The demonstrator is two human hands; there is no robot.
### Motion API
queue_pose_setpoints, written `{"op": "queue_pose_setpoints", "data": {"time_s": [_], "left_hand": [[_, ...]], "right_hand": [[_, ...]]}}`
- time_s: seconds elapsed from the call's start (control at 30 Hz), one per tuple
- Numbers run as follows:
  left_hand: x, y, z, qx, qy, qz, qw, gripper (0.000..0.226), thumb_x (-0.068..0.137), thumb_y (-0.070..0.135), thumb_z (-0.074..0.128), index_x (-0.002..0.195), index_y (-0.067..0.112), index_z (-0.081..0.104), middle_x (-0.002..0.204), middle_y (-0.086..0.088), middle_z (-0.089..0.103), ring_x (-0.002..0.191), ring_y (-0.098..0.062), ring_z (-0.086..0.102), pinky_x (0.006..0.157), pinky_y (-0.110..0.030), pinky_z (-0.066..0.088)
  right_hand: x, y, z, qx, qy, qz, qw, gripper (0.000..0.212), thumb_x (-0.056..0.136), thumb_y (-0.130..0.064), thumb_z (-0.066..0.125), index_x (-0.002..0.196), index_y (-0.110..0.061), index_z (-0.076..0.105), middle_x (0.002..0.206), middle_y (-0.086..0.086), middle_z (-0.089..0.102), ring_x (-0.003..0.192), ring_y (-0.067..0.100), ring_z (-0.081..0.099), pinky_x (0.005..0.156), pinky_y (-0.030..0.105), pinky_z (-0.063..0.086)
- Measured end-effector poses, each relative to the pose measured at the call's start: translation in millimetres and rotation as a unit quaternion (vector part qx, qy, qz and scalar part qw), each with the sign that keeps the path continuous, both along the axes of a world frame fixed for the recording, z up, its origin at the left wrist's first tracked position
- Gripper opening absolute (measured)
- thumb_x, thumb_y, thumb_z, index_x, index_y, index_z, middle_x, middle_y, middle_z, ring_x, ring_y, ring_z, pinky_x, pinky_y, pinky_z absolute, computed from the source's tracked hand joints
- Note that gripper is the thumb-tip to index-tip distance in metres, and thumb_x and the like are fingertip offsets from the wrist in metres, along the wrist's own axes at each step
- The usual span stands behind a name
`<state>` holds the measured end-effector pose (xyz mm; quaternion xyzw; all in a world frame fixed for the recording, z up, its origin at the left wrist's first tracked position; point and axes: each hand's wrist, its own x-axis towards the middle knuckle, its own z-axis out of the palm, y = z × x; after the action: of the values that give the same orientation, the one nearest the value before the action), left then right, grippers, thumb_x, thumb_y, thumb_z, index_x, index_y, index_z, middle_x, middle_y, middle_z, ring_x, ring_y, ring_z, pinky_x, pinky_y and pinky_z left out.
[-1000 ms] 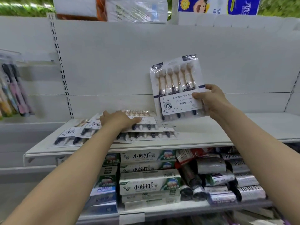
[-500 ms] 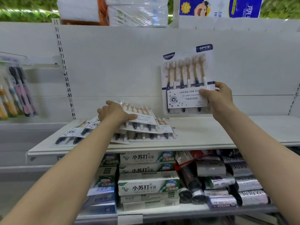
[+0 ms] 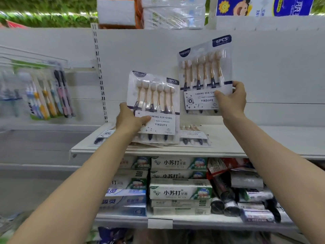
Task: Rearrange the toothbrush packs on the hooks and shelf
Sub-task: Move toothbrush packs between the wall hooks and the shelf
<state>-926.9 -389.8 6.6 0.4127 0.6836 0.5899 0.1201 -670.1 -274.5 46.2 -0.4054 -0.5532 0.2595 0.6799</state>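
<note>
Both hands hold a toothbrush pack upright in front of the white back panel [image 3: 175, 55], above the shelf [image 3: 263, 138]. The left hand [image 3: 130, 118] grips the left pack [image 3: 154, 103] at its lower left corner, thumb across the white label card. The right hand [image 3: 232, 101] grips the right pack [image 3: 204, 74] at its lower right edge, thumb on the label; this pack sits higher and is tilted slightly. Each is a clear blister holding 6 brushes in a row, heads up, with gold necks and dark or white handles, a dark "6PCS" tab at the top right and a card reading "CARING FOR GUMS" and "YIKOJIFE". More packs of the same kind [image 3: 191, 136] lie flat on the shelf below. Far left, other toothbrush packs [image 3: 45, 95] hang from hooks, blurred. Toothpaste boxes [image 3: 179, 192] fill the lower shelf.
</note>
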Motion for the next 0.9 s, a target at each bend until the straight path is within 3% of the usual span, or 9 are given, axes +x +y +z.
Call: {"op": "queue_pose_setpoints", "data": {"time_s": [0.17, 0.3, 0.43, 0.53, 0.67, 0.77, 0.87, 0.9], "left_hand": [[-61.8, -51.7, -7.3, 0.108, -0.063, -0.01, 0.992, 0.063, 0.078, 0.016, 0.084, 0.124, 0.015, 0.042, 0.107, 0.004, 0.063, 0.104, -0.024, 0.065, 0.094, -0.043, 0.054], [-123.5, -106.2, -11.3, 0.125, -0.096, -0.029, 0.987, 0.076, 0.07, 0.024, 0.089, 0.129, 0.021, 0.041, 0.117, 0.002, 0.064, 0.109, -0.022, 0.064, 0.096, -0.043, 0.053], [-186.6, -173.8, -17.8, 0.152, -0.106, -0.021, 0.982, 0.068, 0.078, 0.006, 0.083, 0.13, 0.021, 0.044, 0.112, 0.007, 0.065, 0.1, -0.013, 0.066, 0.092, -0.038, 0.054], [-236.7, -225.4, -28.5, 0.146, -0.116, -0.019, 0.982, 0.06, 0.078, 0.005, 0.082, 0.123, 0.023, 0.046, 0.112, -0.001, 0.07, 0.101, -0.019, 0.07, 0.091, -0.047, 0.057], [-295.3, -292.5, -41.5, 0.14, -0.103, -0.002, 0.985, 0.056, 0.079, 0.006, 0.081, 0.115, 0.03, 0.046, 0.111, 0.0, 0.069, 0.103, -0.02, 0.069, 0.09, -0.042, 0.056], [-333.0, -335.0, -51.7, 0.144, -0.096, 0.011, 0.985, 0.055, 0.079, 0.006, 0.082, 0.113, 0.032, 0.047, 0.112, 0.0, 0.07, 0.103, -0.02, 0.069, 0.089, -0.043, 0.056], [-365.5, -371.1, -63.4, 0.145, -0.107, 0.024, 0.983, 0.058, 0.08, 0.003, 0.079, 0.12, 0.029, 0.045, 0.112, 0.002, 0.068, 0.102, -0.016, 0.068, 0.088, -0.039, 0.056], [-376.0, -380.2, -66.6, 0.147, -0.109, 0.03, 0.983, 0.06, 0.08, 0.003, 0.079, 0.121, 0.028, 0.043, 0.112, 0.003, 0.068, 0.101, -0.015, 0.068, 0.087, -0.039, 0.056]], "right_hand": [[-61.7, -39.9, 1.9, 0.009, -0.006, 0.034, 0.999, 0.043, 0.088, -0.012, 0.068, 0.127, -0.018, 0.052, 0.109, -0.003, 0.061, 0.093, 0.016, 0.063, 0.068, 0.019, 0.05], [-129.1, -84.0, -3.1, 0.003, 0.0, 0.069, 0.998, 0.041, 0.088, -0.012, 0.069, 0.124, -0.02, 0.052, 0.111, 0.0, 0.063, 0.096, 0.019, 0.065, 0.07, 0.023, 0.053], [-205.2, -134.4, -8.9, -0.006, 0.005, 0.113, 0.994, 0.044, 0.087, -0.011, 0.069, 0.126, -0.021, 0.051, 0.111, 0.001, 0.062, 0.084, 0.01, 0.064, 0.051, 0.012, 0.048], [-262.4, -171.2, -15.4, -0.01, 0.006, 0.14, 0.99, 0.045, 0.086, -0.013, 0.07, 0.125, -0.023, 0.051, 0.112, 0.001, 0.062, 0.086, 0.011, 0.065, 0.058, 0.018, 0.051], [-337.2, -221.3, -26.8, -0.025, 0.019, 0.187, 0.982, 0.042, 0.086, -0.015, 0.071, 0.122, -0.025, 0.05, 0.11, 0.001, 0.063, 0.089, 0.014, 0.067, 0.062, 0.023, 0.056], [-388.6, -248.1, -35.5, -0.045, 0.058, 0.191, 0.979, 0.046, 0.082, -0.023, 0.073, 0.122, -0.02, 0.051, 0.108, -0.001, 0.063, 0.098, 0.023, 0.067, 0.082, 0.038, 0.059], [-426.9, -277.1, -39.1, -0.026, 0.08, 0.148, 0.985, 0.039, 0.093, -0.019, 0.065, 0.126, -0.013, 0.045, 0.108, -0.002, 0.056, 0.104, 0.023, 0.058, 0.078, 0.019, 0.048], [-438.2, -285.0, -40.5, -0.012, 0.088, 0.131, 0.987, 0.039, 0.097, -0.019, 0.061, 0.13, -0.011, 0.041, 0.116, 0.002, 0.054, 0.109, 0.023, 0.054, 0.084, 0.02, 0.046]]}}
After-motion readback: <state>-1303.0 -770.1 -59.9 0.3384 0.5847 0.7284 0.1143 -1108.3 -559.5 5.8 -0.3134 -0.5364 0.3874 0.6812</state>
